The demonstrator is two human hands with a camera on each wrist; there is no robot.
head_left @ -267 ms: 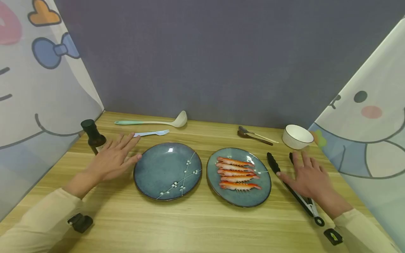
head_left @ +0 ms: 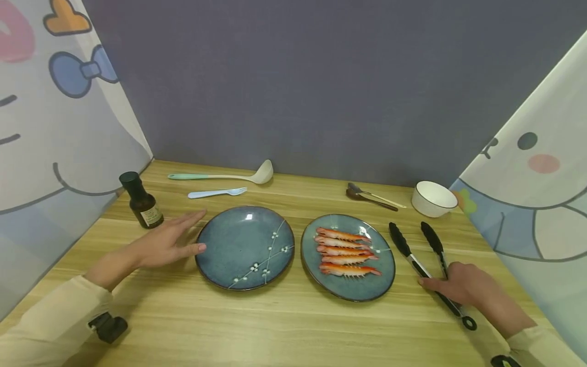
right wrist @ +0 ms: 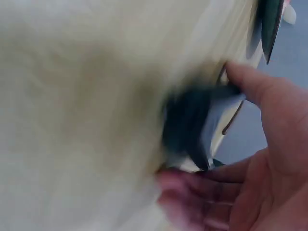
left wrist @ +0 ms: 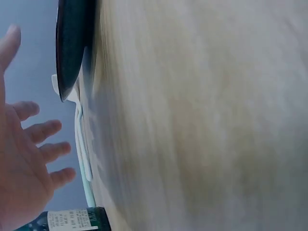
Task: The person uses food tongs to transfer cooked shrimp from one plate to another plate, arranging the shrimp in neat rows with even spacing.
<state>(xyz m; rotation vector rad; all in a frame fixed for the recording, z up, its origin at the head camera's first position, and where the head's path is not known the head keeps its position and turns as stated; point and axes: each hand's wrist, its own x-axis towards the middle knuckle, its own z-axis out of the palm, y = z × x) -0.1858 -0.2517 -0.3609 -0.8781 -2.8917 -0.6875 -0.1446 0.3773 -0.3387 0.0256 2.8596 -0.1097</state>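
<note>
Your right hand (head_left: 463, 288) curls around the black tongs (head_left: 424, 260), which lie on the wooden table (head_left: 284, 326) just right of the plate of shrimps (head_left: 347, 255). Your left hand (head_left: 165, 242) is flat with spread fingers, beside the empty blue plate (head_left: 244, 247), near the dark bottle (head_left: 139, 201).

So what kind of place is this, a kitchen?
Probably a staged dining table rather than a real kitchen: a wooden table set with a plate of shrimp, fenced in by cartoon-printed cloth screens and a plain grey backdrop.
</note>
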